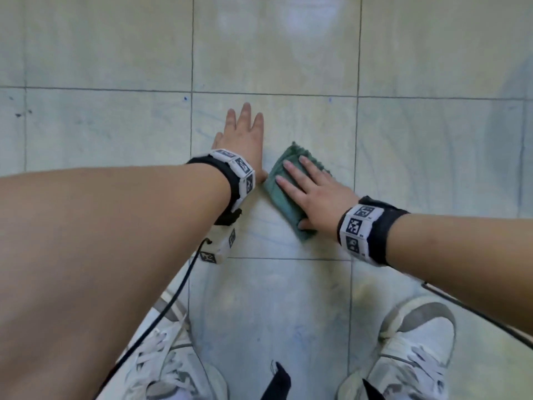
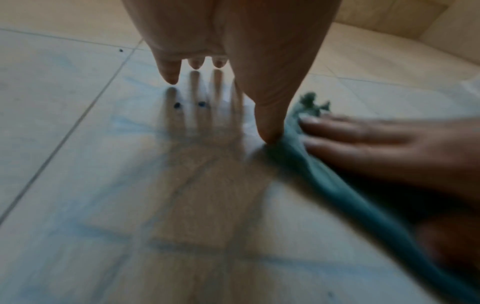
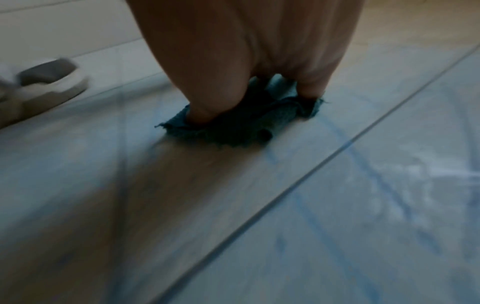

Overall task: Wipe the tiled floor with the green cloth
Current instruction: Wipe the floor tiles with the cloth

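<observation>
The left forearm (image 1: 101, 241) fills the near left of the head view, and below it two white sneakers (image 1: 415, 350) stand on the tiled floor (image 1: 274, 53).

The right hand (image 1: 314, 194) lies flat on the green cloth (image 1: 284, 192), fingers straight and spread, pressing it to the floor; the thumb (image 1: 305, 225) curls over the cloth's near end. In the right wrist view the thumb (image 3: 205, 102) and a finger (image 3: 311, 86) press into the bunched cloth (image 3: 233, 129), which spreads out past the hand on both sides.

The cloth is folded into a narrow strip. Its long axis runs on a diagonal, from the near end under the thumb away and leftward to a frayed far end (image 1: 297, 150) beyond the fingertips.

Just left of the cloth, the left hand (image 1: 242, 140) rests flat on the floor with straight fingers, holding nothing. Its thumb (image 2: 270, 123) touches the cloth's left edge (image 2: 293, 144).

Faint blue streaks (image 3: 363, 164) cross the tiles around the cloth, and two small dark blue dots (image 2: 189, 105) sit beyond the left palm. A grout line (image 1: 356, 168) runs just right of the right hand. Both wrists wear black bands with white marker tags (image 1: 357, 229).
</observation>
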The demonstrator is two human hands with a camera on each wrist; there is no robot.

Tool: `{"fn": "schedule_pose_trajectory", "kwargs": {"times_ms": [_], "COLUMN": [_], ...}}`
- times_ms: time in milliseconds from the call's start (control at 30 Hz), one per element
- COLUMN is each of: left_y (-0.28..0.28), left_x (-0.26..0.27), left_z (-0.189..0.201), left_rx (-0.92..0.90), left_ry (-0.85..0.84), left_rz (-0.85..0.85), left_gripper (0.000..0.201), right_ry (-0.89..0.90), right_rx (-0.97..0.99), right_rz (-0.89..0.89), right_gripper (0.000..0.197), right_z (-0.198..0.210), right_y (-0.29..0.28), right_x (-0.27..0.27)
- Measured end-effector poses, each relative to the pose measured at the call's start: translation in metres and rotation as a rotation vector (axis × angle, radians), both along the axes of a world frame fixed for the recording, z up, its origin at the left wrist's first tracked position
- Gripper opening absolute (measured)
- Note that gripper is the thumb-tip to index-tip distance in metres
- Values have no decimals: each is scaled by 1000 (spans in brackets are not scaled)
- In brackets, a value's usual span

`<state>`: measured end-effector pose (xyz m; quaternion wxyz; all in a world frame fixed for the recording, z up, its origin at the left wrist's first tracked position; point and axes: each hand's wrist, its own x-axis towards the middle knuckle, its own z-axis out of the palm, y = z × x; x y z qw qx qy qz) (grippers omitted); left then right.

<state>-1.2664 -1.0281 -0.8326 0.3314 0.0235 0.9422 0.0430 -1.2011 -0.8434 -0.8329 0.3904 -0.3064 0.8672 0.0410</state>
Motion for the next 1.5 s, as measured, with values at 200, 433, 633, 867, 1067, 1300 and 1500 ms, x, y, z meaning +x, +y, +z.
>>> {"fn": "schedule_pose_trajectory", "kwargs": {"times_ms": [200, 433, 633, 867, 1067, 1300, 1500], "left_y": [9, 9, 11, 15, 18, 36, 38], "left_x": [-7, 1, -1, -1, 5, 49, 56], "left_z": [0, -1, -1, 4, 6, 4, 4], "left_rx": [-15, -19, -49, -74, -114, -53, -51], "left_ry": [-49, -49, -62, -61, -23, -21, -62], "left_rz": [49, 24, 6, 25, -14, -21, -17], "left_gripper": [117, 123, 124, 125, 120, 115, 131], "right_ry": [173, 31, -45, 88, 128, 0, 5], "right_rx": [120, 59, 53, 71, 108, 73, 37], "right_rz": [-402, -202, -65, -395, -389, -193, -171], "right_gripper": [105, 108, 112, 110, 111, 114, 115], "right_z": [-2, 7, 2, 6, 0, 6, 1], "right_y": [13, 7, 18, 34, 41, 32, 52], "right_x": [-133, -47, 29, -92, -99, 42, 38]}}
